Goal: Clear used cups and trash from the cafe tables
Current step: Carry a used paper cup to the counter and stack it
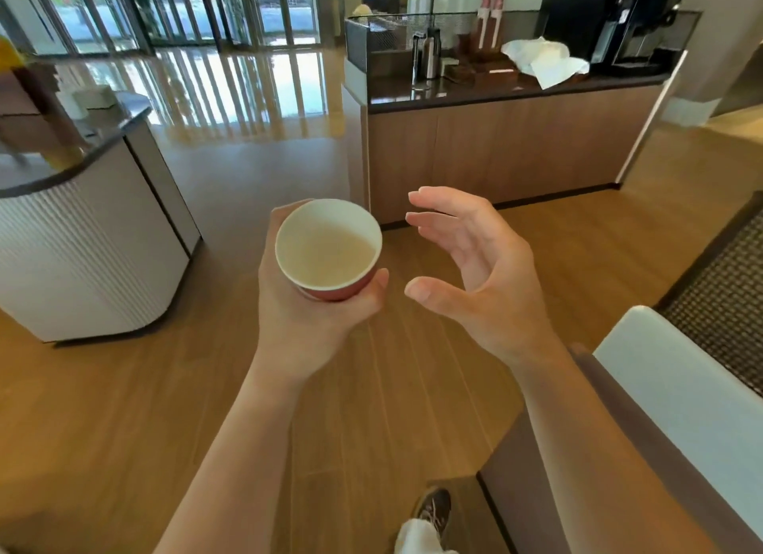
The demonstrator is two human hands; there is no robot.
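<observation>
A red paper cup (328, 250) is held upright in the left hand (305, 318), with the fingers wrapped round its wall and the thumb pressed against its lower side, out over the wooden floor (371, 409) and well apart from any table. The right hand (475, 272) is kept just beside the cup, fingers spread and lightly curved; nothing is grasped by it and the cup is not touched. A pale level appears inside the cup, but whether it is leftover drink or only the lining cannot be told. If liquid is there, a spill is judged the main risk. No lid is fitted, so the contents could be sent over the rim by a tilted wrist or a hurried step, and onto the floor near the shoe (435, 508). The thin paper wall could also be squeezed out of round by too firm a grip, and the liquid forced up. Should the cup be passed to the right hand, a drop could be caused by a release made too soon. The white-topped surface (681, 388) at the right could be clipped by an elbow in passing.
</observation>
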